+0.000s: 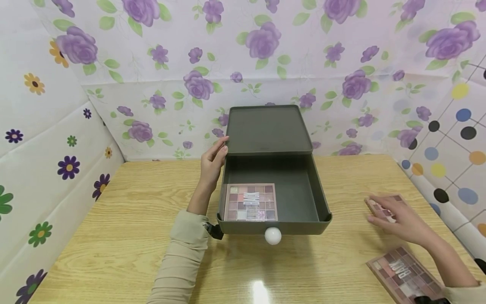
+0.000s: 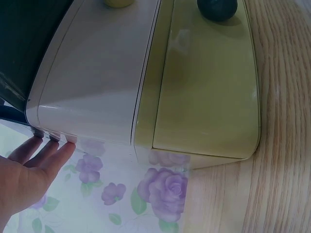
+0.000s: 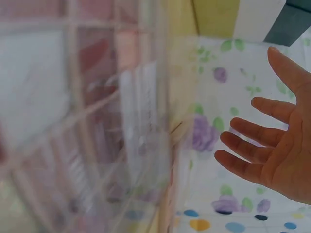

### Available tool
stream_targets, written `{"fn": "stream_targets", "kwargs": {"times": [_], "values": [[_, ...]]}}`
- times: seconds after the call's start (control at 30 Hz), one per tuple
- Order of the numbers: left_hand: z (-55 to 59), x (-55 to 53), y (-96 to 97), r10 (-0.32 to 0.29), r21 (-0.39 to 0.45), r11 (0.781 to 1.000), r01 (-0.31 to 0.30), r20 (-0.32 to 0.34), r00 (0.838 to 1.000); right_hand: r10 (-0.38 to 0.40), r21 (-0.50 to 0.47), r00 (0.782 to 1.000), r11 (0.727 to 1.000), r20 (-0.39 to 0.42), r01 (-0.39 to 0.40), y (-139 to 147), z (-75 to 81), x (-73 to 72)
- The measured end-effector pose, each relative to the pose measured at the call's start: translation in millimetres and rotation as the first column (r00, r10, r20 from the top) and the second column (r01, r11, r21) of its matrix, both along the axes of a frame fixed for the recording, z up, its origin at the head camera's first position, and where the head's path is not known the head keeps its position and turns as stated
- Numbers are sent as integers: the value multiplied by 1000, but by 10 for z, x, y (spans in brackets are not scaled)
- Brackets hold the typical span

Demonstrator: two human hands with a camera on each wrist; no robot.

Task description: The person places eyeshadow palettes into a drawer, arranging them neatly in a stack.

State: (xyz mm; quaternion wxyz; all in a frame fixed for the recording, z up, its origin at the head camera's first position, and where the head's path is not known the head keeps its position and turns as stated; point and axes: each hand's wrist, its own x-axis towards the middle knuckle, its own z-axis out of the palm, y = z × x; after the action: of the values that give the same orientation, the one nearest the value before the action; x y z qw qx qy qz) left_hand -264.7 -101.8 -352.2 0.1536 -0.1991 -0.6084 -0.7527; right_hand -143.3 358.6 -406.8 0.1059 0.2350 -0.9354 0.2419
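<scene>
A dark drawer [image 1: 298,194] stands pulled out in the head view, with a white knob on its front. An eyeshadow palette [image 1: 237,202] lies in its left part. My left hand [image 1: 211,166] rests against the left side of the cabinet top [image 1: 269,128], its fingers straight along the side in the left wrist view. To the right, my right hand [image 1: 402,219] is over a second eyeshadow palette [image 1: 381,211], partly hiding it. The right wrist view shows that hand's fingers [image 3: 252,146] spread apart. Nearer the front edge lies a third palette [image 1: 408,272].
Below the dark drawer, the left wrist view shows a whitish drawer [image 2: 97,82] and a yellow-green drawer [image 2: 209,82], both closed. The cabinet stands on a wooden table [image 1: 125,236]. A flowered cloth [image 1: 159,63] hangs behind it, and a dotted cloth [image 1: 452,169] borders the right side.
</scene>
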Motion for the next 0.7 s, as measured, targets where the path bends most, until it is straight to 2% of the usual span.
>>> {"fn": "stream_targets", "kwargs": {"times": [0.17, 0.4, 0.53, 0.7], "values": [[4, 1, -7, -4, -6, 1000, 4, 0, 1000, -5, -34, 997, 999, 72, 7, 139, -104, -13], [-1, 0, -14, -6, -13, 1000, 6, 9, 1000, -142, 126, 975, 985, 172, 121, 394, -245, -9], [-2, -5, -17, -7, -5, 1000, 7, 11, 1000, -198, 185, 952, 970, 235, 156, 500, -306, -4], [-6, -9, -18, -7, -8, 1000, 7, 17, 1000, -284, 267, 909, 942, 305, 204, 559, -350, 12]]}}
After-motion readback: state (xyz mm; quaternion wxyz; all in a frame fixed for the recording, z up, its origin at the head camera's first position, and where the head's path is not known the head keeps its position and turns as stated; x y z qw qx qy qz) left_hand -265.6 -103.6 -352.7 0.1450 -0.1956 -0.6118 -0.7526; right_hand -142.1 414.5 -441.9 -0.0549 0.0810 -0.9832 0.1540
